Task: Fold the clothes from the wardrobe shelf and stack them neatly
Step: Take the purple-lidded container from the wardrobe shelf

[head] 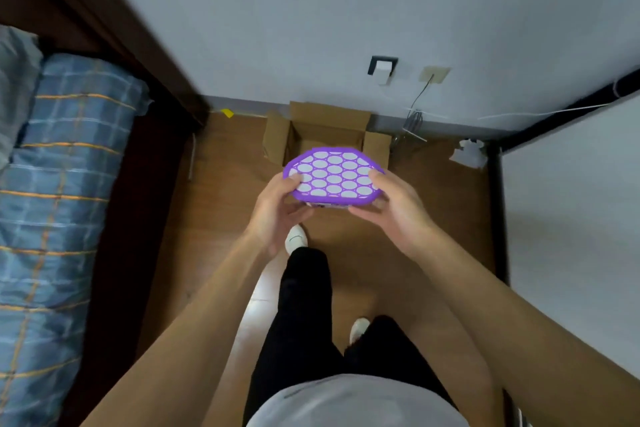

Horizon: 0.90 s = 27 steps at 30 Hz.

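Left grip: the left hand clasps the left edge of a purple bubble pad, thumb on the top face, fingers curled beneath.
Right grip: the right hand clasps the right edge the same way, thumb on top, fingers under.
Held object: flat, many-sided, rows of pale domes; face tilted up toward the camera; long axis runs side to side, from one hand to the other.
Task's thing: no clothes in view, and no wardrobe shelf that can be told as such; their direction from the hands cannot be told.
Judgement: both hands are taken up by the pad, so neither is free for cloth; the pad would have to be put down first.
Container: an open cardboard box stands on the floor against the wall, below and beyond the pad, flaps spread.
Box contents: none can be made out; the pad hides much of the inside.
Nearer hand to box: neither; the box lies about midway ahead of both.
Surroundings: a bed with a blue checked quilt on the left; a white shoe below the hands.
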Tool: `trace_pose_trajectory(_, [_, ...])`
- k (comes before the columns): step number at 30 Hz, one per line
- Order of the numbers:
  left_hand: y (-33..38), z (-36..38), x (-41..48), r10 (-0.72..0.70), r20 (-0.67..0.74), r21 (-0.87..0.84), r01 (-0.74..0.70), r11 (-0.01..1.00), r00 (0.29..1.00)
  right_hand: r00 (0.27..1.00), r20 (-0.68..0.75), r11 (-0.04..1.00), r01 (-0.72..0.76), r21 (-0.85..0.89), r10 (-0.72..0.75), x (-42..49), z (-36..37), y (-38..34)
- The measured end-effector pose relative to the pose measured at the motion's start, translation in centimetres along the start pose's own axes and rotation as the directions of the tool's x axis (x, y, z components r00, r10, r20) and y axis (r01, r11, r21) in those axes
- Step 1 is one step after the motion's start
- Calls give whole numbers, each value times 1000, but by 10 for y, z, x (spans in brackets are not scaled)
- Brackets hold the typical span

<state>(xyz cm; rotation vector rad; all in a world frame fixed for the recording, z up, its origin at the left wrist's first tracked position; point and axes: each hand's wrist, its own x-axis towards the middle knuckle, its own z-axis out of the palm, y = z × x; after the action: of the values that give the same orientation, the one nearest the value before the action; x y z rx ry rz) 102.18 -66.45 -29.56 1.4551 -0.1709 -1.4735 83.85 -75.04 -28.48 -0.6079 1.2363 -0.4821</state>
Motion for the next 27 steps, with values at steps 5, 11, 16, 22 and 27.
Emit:
trace_pose_trajectory(5, [28, -16, 102, -40, 49, -42, 42, 998, 998, 996, -86, 992, -38, -123, 27, 89, 28, -21])
trace_pose_trajectory(11, [25, -13, 207, -89, 47, 11, 89, 996, 995, 986, -157, 969, -95, -228, 60, 190, 32, -28])
trace_pose_trajectory(16, [-12, -13, 310, -127, -9, 75, 127, 989, 992, 985, -169, 964, -87, -250, 45, 299, 20, 1])
trace_pose_trajectory(22, [-82, -26, 438, -171, -99, 67, 178, 982, 980, 983, -167, 954, -116, -275, 72, 438, -7, 62])
trace_pose_trajectory(27, [-137, -38, 536, -200, -170, 121, 222, 967, 965, 981, -172, 952, -133, -274, 87, 533, -31, 111])
